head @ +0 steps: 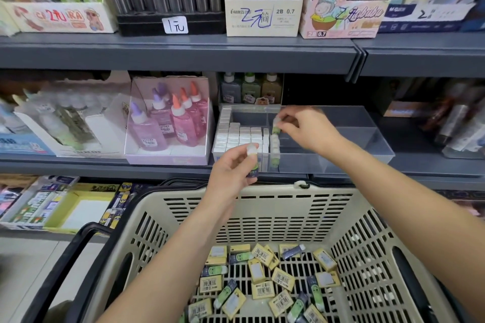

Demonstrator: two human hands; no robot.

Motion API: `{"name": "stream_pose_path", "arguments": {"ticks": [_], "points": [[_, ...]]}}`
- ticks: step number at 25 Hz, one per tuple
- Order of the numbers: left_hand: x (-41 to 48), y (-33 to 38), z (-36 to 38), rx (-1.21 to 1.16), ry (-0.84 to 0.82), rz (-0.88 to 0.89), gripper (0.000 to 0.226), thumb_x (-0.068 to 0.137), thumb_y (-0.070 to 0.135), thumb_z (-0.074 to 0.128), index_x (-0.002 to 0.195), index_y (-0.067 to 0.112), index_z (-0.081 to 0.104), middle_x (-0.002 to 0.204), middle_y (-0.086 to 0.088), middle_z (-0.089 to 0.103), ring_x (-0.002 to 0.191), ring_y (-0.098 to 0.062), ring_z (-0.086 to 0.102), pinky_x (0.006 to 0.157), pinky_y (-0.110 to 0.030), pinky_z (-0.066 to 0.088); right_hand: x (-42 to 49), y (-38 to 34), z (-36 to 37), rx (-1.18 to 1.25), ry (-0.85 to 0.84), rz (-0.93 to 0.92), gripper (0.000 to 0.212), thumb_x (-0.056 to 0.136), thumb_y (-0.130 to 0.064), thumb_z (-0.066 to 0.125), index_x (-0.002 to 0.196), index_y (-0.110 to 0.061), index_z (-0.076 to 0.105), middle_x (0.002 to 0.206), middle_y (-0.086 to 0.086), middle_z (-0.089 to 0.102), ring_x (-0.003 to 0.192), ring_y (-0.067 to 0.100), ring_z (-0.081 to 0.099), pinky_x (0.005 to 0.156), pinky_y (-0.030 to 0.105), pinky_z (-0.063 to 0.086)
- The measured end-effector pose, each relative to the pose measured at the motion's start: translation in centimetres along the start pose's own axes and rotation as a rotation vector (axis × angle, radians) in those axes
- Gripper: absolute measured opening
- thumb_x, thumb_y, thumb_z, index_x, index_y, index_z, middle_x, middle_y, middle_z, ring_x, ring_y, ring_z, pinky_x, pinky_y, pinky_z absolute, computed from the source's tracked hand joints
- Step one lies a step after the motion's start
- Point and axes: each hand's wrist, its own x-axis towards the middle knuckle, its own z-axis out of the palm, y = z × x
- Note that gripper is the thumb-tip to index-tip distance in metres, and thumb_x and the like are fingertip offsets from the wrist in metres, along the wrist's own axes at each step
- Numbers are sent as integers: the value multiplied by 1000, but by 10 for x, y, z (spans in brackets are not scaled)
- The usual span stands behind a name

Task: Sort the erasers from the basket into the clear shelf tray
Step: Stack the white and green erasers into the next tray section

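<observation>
Head view: a beige slotted plastic basket (262, 193) with black handles fills the frame towards 6 o'clock. On its floor lies a loose heap of small paper-sleeved erasers (262, 276), yellow, green and dark purple, facing every way, some with barcodes up.

From the middle of the frame out towards 3 o'clock, a clear plastic shelf tray (367, 139) stands on the grey metal shelf (105, 165). Its compartment on the 9 o'clock side is packed with neat rows of white block erasers (241, 136) standing on end. Just beside them, at their 3 o'clock edge, runs a single column of green-sleeved erasers (274, 145). The rest of the tray shows bare clear plastic.

The right hand (307, 131) reaches over the tray, its fingertips pinching a green-sleeved eraser with a white end (276, 127) at the far, 12 o'clock end of that green column. Whether this eraser touches the column cannot be told.

The left hand (231, 168) hangs in front of the tray's near wall, above the basket's far rim, at 6 o'clock of the white rows. Its fingers and thumb grip a dark purple-sleeved eraser with a white end (252, 151), held upright with the white end on top.

At 9 o'clock of the tray, touching or just beside it, sits a pale pink display box of pink glue bottles (168, 126) with orange and purple caps.
</observation>
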Motion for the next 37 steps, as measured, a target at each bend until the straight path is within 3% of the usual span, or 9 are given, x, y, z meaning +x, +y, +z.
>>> {"name": "stream_pose_path", "arguments": {"ticks": [6, 10, 16, 20, 23, 28, 30, 33, 37], "points": [[3, -4, 2, -27, 13, -33, 25, 91, 10, 57, 115, 13, 62, 91, 0, 59, 81, -11, 57, 67, -23, 52, 4, 9, 20, -24, -67, 104, 14, 94, -24, 51, 104, -15, 57, 101, 7, 65, 88, 22, 59, 74, 25, 43], [5, -6, 5, -52, 2, -52, 24, 91, 7, 57, 114, 11, 60, 92, -3, 60, 81, -12, 58, 67, -22, 54, 3, 11, 17, 101, -172, 142, 13, 96, -17, 42, 101, -20, 54, 108, 12, 64, 91, 26, 66, 85, 46, 53], [7, -8, 16, -6, -12, -58, 22, 91, 4, 55, 113, 3, 58, 91, -5, 60, 82, -14, 58, 67, -20, 56, -4, 13, 13, 214, -180, 274, 19, 98, -14, 39, 108, -10, 53, 94, 13, 68, 72, 17, 68, 66, 26, 56], [7, -9, 20, -2, -7, -71, 21, 91, 3, 55, 111, 3, 59, 90, -6, 60, 80, -13, 58, 68, -21, 56, -1, 8, 16, 86, -385, 306, 30, 97, -16, 36, 80, -2, 56, 83, 14, 69, 75, 23, 72, 75, 39, 56], [7, -8, 20, -4, -7, -81, 15, 90, 2, 55, 102, 10, 61, 91, -6, 61, 81, -14, 59, 67, -21, 56, -2, 7, 12, 112, -432, 319, 28, 98, -18, 38, 91, -1, 59, 94, 14, 70, 81, 22, 71, 83, 41, 56], [8, -9, 22, 11, -13, -52, 22, 89, -2, 56, 93, 19, 60, 87, 1, 62, 79, -9, 61, 66, -19, 56, -23, -8, -8, 67, -45, 110, 28, 95, -31, 45, 85, -14, 66, 79, 2, 71, 73, 14, 64, 74, 32, 53], [9, -7, 25, 18, -19, -54, 21, 88, -1, 58, 94, 19, 60, 90, 1, 63, 79, -8, 62, 70, -22, 56, -40, -18, -12, 102, -106, 4, 29, 89, -42, 54, 73, -20, 65, 71, -2, 67, 65, 10, 59, 65, 28, 48], [7, -4, 29, 18, -30, -38, 18, 87, 1, 60, 95, 18, 59, 91, 1, 63, 83, -10, 62, 74, -23, 55, -56, -22, -14, 208, -238, -8, 5, 82, -27, 67, 80, -23, 65, 71, -5, 68, 68, 9, 64, 71, 25, 51], [7, 6, 0, 375, 294, 306, 21, 87, 8, 60, 91, 28, 56, 91, 10, 60, 84, -3, 57, 70, -9, 47, -42, -5, -35, 230, -1, 117, 2, 83, -22, 66, 84, -21, 65, 74, -3, 71, 77, 16, 69, 77, 28, 52]]}}
